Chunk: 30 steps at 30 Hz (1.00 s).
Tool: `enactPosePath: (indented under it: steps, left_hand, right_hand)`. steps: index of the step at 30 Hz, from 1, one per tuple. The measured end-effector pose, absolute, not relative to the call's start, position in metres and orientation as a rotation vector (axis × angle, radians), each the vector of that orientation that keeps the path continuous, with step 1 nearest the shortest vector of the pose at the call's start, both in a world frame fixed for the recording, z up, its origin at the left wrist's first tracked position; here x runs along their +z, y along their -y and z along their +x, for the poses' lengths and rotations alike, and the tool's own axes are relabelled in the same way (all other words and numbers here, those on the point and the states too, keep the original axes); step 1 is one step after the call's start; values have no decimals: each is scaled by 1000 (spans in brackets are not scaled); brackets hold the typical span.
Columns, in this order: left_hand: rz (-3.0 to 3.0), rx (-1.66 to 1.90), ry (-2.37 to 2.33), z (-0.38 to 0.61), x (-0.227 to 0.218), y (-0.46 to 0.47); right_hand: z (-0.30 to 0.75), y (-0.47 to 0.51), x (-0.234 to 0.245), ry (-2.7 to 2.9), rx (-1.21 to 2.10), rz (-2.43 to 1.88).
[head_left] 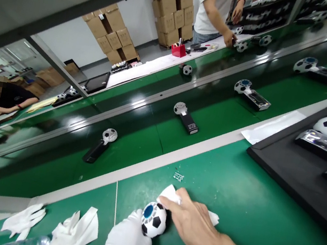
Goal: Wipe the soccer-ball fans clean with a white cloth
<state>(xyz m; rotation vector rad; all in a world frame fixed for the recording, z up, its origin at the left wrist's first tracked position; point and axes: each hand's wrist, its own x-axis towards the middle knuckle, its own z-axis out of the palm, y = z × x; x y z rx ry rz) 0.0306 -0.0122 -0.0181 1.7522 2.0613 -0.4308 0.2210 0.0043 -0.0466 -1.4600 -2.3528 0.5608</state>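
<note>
The left hand (126, 242), in a white glove, is cut off by the bottom edge. It cups a football-patterned fan (153, 219) low on the green desk (248, 196), its fingers hidden behind the ball. The fan's handle is out of sight, covered by the right hand (192, 225). That bare hand lies curled over a white wipe (171, 193), pressing it against the ball; only the wipe's two ends show past the fingers. Left of the hands lie crumpled cloths (75, 227) and a loose glove (24, 220), and something clear at the edge is too cropped to name. A black tray (293, 175) at the right runs out of frame. More fans (185, 116) lie on the belt beyond.
</note>
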Motion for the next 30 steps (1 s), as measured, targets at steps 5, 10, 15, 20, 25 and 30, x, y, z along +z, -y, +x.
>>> enactPosePath:
  steps: [5, 10, 15, 20, 25, 30]
  left_hand:
    - [1748, -437, -2019, 32, -14, 9]
    - [1806, -421, -2033, 27, -24, 12]
    - [1757, -432, -2061, 28, -22, 13]
    - [1771, -440, -2014, 29, -19, 9]
    - [1801, -506, -2043, 28, -21, 12]
    - [1714, -520, -2039, 31, -13, 8]
  right_hand:
    - [225, 14, -42, 2326, 562, -1451]
    - [207, 8, -44, 2360, 562, -1452]
    - [220, -7, -38, 2318, 680, -1454]
    - [219, 19, -39, 2342, 483, -1431]
    - [215, 1, -37, 2310, 725, -1479]
    - [224, 3, -31, 2277, 824, -1477]
